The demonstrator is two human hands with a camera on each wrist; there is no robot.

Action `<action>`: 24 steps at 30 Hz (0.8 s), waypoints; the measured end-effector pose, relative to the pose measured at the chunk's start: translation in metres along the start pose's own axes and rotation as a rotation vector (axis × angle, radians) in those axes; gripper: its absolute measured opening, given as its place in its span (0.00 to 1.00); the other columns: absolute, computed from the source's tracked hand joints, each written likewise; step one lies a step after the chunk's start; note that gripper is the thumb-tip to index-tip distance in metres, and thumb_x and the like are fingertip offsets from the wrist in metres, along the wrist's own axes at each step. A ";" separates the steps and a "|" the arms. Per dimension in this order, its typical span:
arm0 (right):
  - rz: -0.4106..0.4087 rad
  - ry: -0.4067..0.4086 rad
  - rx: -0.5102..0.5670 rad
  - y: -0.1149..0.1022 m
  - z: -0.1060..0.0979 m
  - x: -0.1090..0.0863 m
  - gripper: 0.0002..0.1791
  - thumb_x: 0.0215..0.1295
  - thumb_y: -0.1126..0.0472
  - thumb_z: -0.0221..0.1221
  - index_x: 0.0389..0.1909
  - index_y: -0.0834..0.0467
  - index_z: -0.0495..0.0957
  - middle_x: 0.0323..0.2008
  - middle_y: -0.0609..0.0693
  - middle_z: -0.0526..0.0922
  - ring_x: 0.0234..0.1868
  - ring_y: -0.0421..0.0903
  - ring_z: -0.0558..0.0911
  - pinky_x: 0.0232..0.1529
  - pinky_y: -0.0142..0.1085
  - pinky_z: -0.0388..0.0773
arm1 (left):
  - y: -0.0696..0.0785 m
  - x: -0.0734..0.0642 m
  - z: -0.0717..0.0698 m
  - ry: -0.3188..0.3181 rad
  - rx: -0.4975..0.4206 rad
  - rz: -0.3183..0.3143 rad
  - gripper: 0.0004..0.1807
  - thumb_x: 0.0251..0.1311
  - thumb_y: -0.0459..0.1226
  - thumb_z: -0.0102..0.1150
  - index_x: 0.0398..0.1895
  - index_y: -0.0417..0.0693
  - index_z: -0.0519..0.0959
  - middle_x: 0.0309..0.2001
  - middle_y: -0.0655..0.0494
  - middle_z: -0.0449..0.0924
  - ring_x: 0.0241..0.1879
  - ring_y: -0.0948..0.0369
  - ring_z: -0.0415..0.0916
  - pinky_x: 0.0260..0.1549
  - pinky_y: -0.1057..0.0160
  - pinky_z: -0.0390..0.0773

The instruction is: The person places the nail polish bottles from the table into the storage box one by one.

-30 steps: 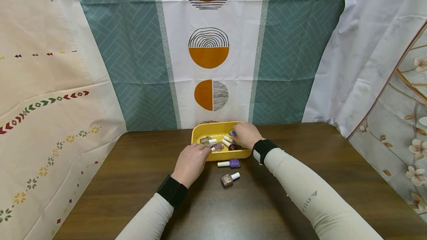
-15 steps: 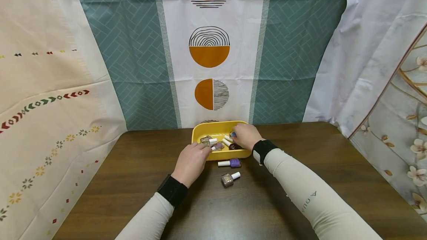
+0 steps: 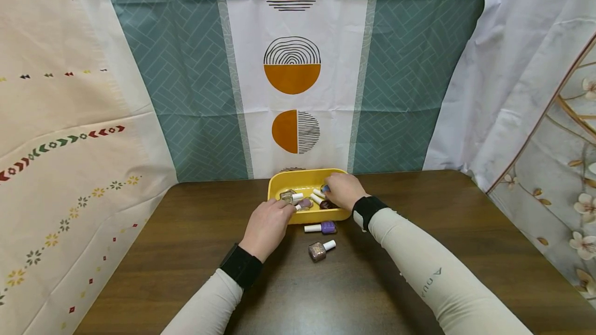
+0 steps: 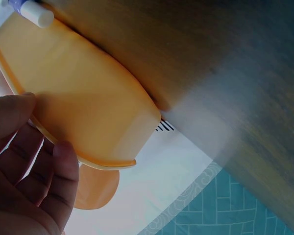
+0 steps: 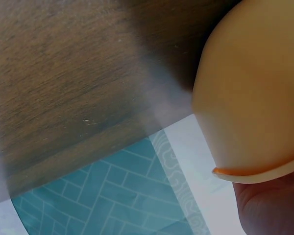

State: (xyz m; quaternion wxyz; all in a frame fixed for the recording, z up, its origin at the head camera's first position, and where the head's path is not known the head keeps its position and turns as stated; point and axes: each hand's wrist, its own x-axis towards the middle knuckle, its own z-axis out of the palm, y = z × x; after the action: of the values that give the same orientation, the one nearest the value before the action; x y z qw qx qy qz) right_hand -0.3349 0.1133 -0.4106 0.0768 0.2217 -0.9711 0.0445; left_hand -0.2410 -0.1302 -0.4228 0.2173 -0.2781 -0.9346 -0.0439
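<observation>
In the head view, my left hand (image 3: 268,225) holds the front left rim of a yellow tray (image 3: 326,216); the left wrist view has its thumb and curled fingers at that rim. My right hand (image 3: 345,190) reaches over the tray's right side. Its fingertips pinch a small blue nail polish bottle (image 3: 326,188), mostly covered by the hand. Beside it lie a dark nail polish bottle (image 3: 326,204), a mauve one (image 3: 304,203) and a clear one (image 3: 286,196), with white caps. The right wrist view shows the tray's outer wall (image 5: 255,93) but hides the fingertips.
A purple nail polish bottle (image 3: 328,227) lies just in front of the tray. Closer to me is a glittery brown one (image 3: 317,252), on its side on the wooden table (image 3: 186,252). A patterned cloth (image 3: 200,118) hangs behind the table's far edge.
</observation>
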 end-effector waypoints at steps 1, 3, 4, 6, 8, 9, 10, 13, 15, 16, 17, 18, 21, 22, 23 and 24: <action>0.001 0.000 -0.001 0.000 0.000 0.000 0.08 0.73 0.60 0.71 0.44 0.62 0.89 0.37 0.53 0.88 0.37 0.49 0.84 0.46 0.49 0.85 | 0.000 0.000 0.000 0.000 0.001 0.001 0.09 0.67 0.35 0.78 0.49 0.48 0.93 0.43 0.54 0.91 0.41 0.55 0.83 0.48 0.57 0.86; 0.003 0.002 -0.002 0.000 0.000 0.000 0.08 0.73 0.60 0.71 0.44 0.62 0.89 0.37 0.53 0.88 0.37 0.49 0.84 0.46 0.49 0.85 | 0.000 0.000 0.000 0.001 0.001 0.002 0.09 0.68 0.35 0.78 0.49 0.48 0.93 0.43 0.54 0.91 0.41 0.55 0.83 0.48 0.57 0.86; 0.004 0.003 -0.002 0.000 0.001 0.000 0.08 0.73 0.60 0.71 0.44 0.62 0.89 0.37 0.53 0.88 0.37 0.49 0.84 0.46 0.49 0.85 | 0.000 0.000 -0.001 0.001 0.002 0.003 0.09 0.68 0.35 0.78 0.49 0.48 0.93 0.43 0.54 0.91 0.41 0.55 0.83 0.48 0.57 0.86; 0.004 0.006 -0.003 0.000 0.001 0.000 0.08 0.74 0.60 0.71 0.44 0.62 0.89 0.36 0.53 0.87 0.36 0.49 0.83 0.45 0.49 0.85 | 0.000 0.000 -0.001 0.002 0.002 0.003 0.09 0.68 0.35 0.78 0.49 0.48 0.93 0.43 0.54 0.91 0.41 0.55 0.83 0.48 0.57 0.86; 0.004 0.007 -0.002 0.000 0.001 -0.001 0.08 0.74 0.60 0.71 0.43 0.62 0.89 0.36 0.53 0.87 0.36 0.49 0.83 0.45 0.49 0.85 | 0.001 0.000 -0.001 0.001 0.003 0.003 0.09 0.68 0.35 0.78 0.49 0.48 0.93 0.43 0.54 0.91 0.41 0.55 0.83 0.47 0.57 0.86; 0.005 0.007 -0.002 0.000 0.001 -0.001 0.08 0.74 0.60 0.71 0.43 0.62 0.89 0.36 0.53 0.87 0.36 0.49 0.83 0.45 0.49 0.85 | 0.001 0.000 -0.001 0.000 0.002 0.003 0.09 0.67 0.35 0.78 0.49 0.48 0.93 0.43 0.54 0.91 0.40 0.55 0.83 0.47 0.57 0.86; 0.004 0.005 -0.002 0.000 0.001 -0.001 0.08 0.74 0.59 0.71 0.43 0.62 0.89 0.36 0.53 0.87 0.36 0.49 0.83 0.45 0.49 0.85 | 0.001 0.000 -0.001 -0.002 0.002 0.003 0.09 0.68 0.35 0.78 0.49 0.48 0.93 0.43 0.54 0.91 0.40 0.55 0.83 0.47 0.57 0.86; 0.005 -0.001 0.001 0.001 0.000 -0.002 0.09 0.75 0.59 0.71 0.44 0.62 0.89 0.35 0.53 0.86 0.36 0.49 0.82 0.44 0.48 0.84 | 0.001 0.000 -0.001 -0.003 -0.001 0.003 0.09 0.67 0.35 0.78 0.48 0.48 0.93 0.43 0.54 0.91 0.40 0.55 0.83 0.47 0.57 0.86; 0.004 -0.007 0.001 0.002 -0.001 -0.003 0.09 0.75 0.58 0.70 0.44 0.62 0.88 0.35 0.53 0.86 0.35 0.48 0.80 0.42 0.47 0.82 | 0.001 0.000 -0.001 -0.003 -0.002 0.003 0.09 0.67 0.35 0.78 0.49 0.48 0.93 0.43 0.54 0.91 0.41 0.55 0.83 0.48 0.57 0.86; 0.004 -0.011 0.001 0.002 -0.001 -0.003 0.09 0.76 0.58 0.70 0.44 0.62 0.88 0.35 0.52 0.85 0.34 0.48 0.79 0.42 0.46 0.82 | 0.001 0.000 -0.001 -0.002 -0.003 0.003 0.09 0.67 0.35 0.78 0.49 0.48 0.93 0.43 0.54 0.91 0.41 0.55 0.83 0.48 0.57 0.86; 0.005 -0.014 0.002 0.003 -0.002 -0.003 0.09 0.76 0.58 0.70 0.43 0.61 0.88 0.34 0.52 0.85 0.34 0.48 0.79 0.40 0.46 0.81 | 0.001 0.000 -0.001 -0.002 -0.004 0.002 0.09 0.67 0.35 0.78 0.49 0.48 0.93 0.43 0.54 0.91 0.41 0.55 0.83 0.48 0.57 0.86; 0.005 -0.017 0.003 0.003 -0.003 -0.003 0.10 0.77 0.57 0.69 0.43 0.61 0.88 0.34 0.52 0.85 0.33 0.48 0.79 0.40 0.45 0.80 | 0.001 0.000 -0.001 -0.002 -0.004 0.002 0.09 0.67 0.35 0.78 0.49 0.48 0.93 0.43 0.54 0.91 0.41 0.55 0.83 0.48 0.57 0.86; 0.005 -0.021 0.002 0.003 -0.005 -0.004 0.12 0.78 0.54 0.69 0.44 0.60 0.88 0.35 0.51 0.87 0.35 0.48 0.80 0.41 0.45 0.82 | 0.001 0.000 -0.001 -0.005 -0.003 0.000 0.09 0.67 0.35 0.78 0.49 0.48 0.93 0.43 0.54 0.91 0.41 0.55 0.83 0.48 0.57 0.86; 0.002 -0.017 0.002 0.002 -0.005 -0.005 0.13 0.78 0.53 0.68 0.45 0.60 0.88 0.35 0.51 0.88 0.36 0.48 0.82 0.43 0.45 0.84 | 0.001 0.000 -0.001 -0.006 -0.002 -0.001 0.09 0.67 0.35 0.78 0.49 0.48 0.93 0.43 0.54 0.91 0.41 0.55 0.83 0.48 0.57 0.86; -0.003 -0.011 0.002 0.002 -0.006 -0.005 0.14 0.79 0.52 0.68 0.46 0.61 0.88 0.36 0.52 0.88 0.37 0.49 0.84 0.44 0.46 0.85 | 0.001 0.000 -0.001 -0.006 -0.001 -0.001 0.09 0.68 0.35 0.78 0.49 0.48 0.93 0.43 0.55 0.91 0.41 0.55 0.83 0.48 0.57 0.86; -0.007 -0.007 0.003 0.002 -0.006 -0.006 0.15 0.79 0.51 0.68 0.48 0.61 0.88 0.38 0.52 0.89 0.39 0.49 0.85 0.46 0.47 0.86 | 0.000 0.000 -0.001 -0.008 0.000 -0.002 0.09 0.67 0.35 0.78 0.49 0.49 0.93 0.43 0.55 0.91 0.41 0.56 0.83 0.48 0.57 0.86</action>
State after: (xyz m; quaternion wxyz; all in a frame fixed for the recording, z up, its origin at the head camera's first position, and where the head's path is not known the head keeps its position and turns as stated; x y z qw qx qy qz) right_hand -0.3296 0.1187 -0.4057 0.0734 0.2254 -0.9705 0.0451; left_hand -0.2407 -0.1298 -0.4217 0.2137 -0.2771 -0.9358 -0.0429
